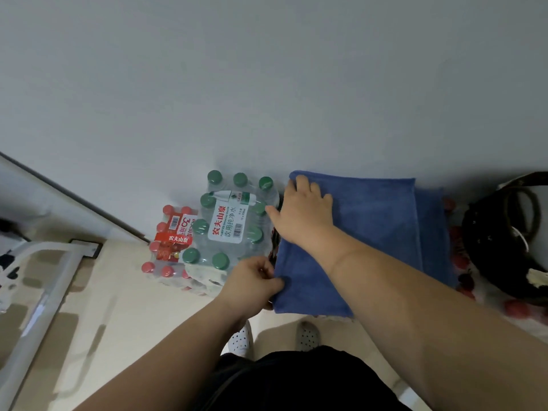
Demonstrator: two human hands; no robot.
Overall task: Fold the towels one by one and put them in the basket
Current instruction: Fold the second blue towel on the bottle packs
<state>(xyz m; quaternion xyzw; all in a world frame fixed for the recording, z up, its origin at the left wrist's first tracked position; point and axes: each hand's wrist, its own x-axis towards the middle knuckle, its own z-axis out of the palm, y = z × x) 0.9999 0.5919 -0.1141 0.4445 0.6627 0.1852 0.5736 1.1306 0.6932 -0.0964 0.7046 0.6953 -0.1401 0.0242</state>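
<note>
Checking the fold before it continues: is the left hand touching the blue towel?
Touching. The head view shows the left hand pinching the near left corner of the blue towel, with its fingers curled over the edge.

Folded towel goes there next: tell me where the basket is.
The dark basket sits at the far right of the head view, just right of the blue towel, close to the wall.

Left side's tight: the green-capped water pack (234, 221) sits right against the towel (373, 232), wall (267, 84) directly behind. On the right there's a gap before the dark basket (489, 247).
</note>
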